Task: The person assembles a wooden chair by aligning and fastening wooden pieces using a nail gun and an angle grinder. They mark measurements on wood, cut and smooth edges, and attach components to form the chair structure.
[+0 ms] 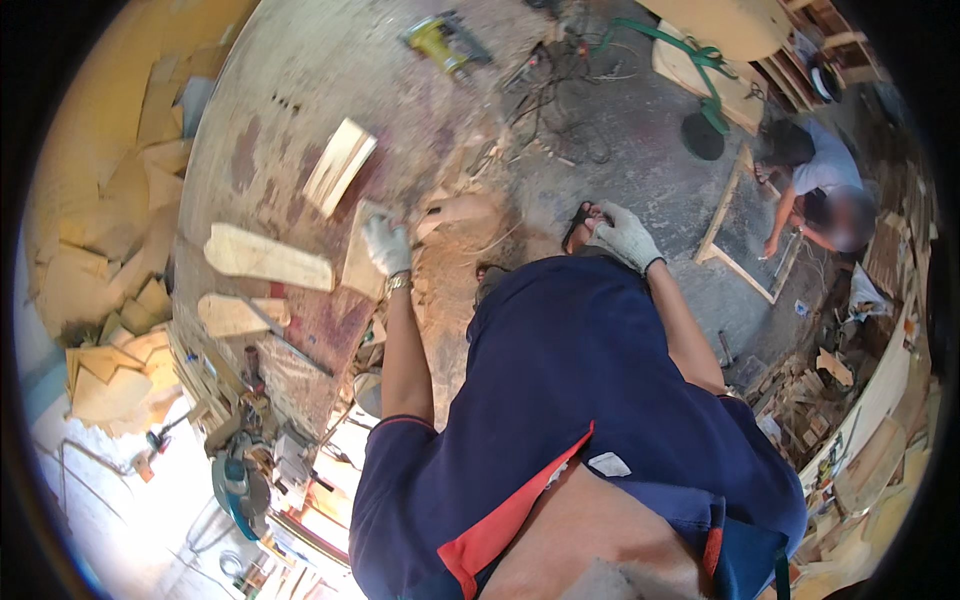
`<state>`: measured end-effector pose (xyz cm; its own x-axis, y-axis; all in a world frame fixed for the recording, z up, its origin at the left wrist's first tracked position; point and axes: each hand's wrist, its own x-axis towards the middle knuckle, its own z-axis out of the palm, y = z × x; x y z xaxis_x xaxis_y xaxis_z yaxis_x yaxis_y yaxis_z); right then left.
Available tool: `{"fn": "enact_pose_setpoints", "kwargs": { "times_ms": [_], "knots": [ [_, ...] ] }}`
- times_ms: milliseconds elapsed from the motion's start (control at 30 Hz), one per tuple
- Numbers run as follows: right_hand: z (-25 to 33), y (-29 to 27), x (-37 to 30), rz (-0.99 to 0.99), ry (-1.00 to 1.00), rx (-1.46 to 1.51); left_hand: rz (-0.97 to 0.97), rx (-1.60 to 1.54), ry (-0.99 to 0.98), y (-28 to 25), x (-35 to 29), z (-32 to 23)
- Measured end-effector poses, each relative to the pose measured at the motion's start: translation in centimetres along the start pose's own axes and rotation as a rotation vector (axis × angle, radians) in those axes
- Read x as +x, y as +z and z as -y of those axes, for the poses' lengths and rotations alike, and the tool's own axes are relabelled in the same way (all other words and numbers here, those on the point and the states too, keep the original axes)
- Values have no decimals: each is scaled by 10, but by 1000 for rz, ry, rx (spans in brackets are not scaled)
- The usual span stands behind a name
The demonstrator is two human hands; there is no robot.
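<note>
My left hand point(386, 245), in a grey work glove with a wristwatch below it, grips the edge of a flat wooden board point(362, 262) lying on the stained workbench point(280, 110). My right hand point(624, 234), also gloved, hangs free over the concrete floor with fingers loosely curled and nothing in it. My dark blue shirt fills the lower middle of the view.
Two shaped wooden pieces point(268, 257) and a stack of slats point(339, 164) lie on the bench. A yellow power tool point(440, 42) sits at its far end. Offcuts pile up at left, a saw point(240, 488) below. Another person point(822, 180) crouches by a wooden frame point(745, 240) at right.
</note>
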<state>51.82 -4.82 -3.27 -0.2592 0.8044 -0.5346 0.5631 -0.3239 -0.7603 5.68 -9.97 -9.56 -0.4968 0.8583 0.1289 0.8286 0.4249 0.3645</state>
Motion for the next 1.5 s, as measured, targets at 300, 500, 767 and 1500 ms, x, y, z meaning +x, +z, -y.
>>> {"fn": "enact_pose_setpoints", "kwargs": {
  "times_ms": [300,500,767,1500],
  "knots": [
    [-75,-120,16,-135,27,-127,76,102,-203,-1,15,0],
    [-96,-143,25,-253,12,-68,142,148,-201,0,28,25],
    [-100,-133,33,-118,8,15,162,96,-264,-6,32,35],
    [-1,-237,218,-34,13,-201,153,-58,-414,-26,23,-14]
  ]
}}
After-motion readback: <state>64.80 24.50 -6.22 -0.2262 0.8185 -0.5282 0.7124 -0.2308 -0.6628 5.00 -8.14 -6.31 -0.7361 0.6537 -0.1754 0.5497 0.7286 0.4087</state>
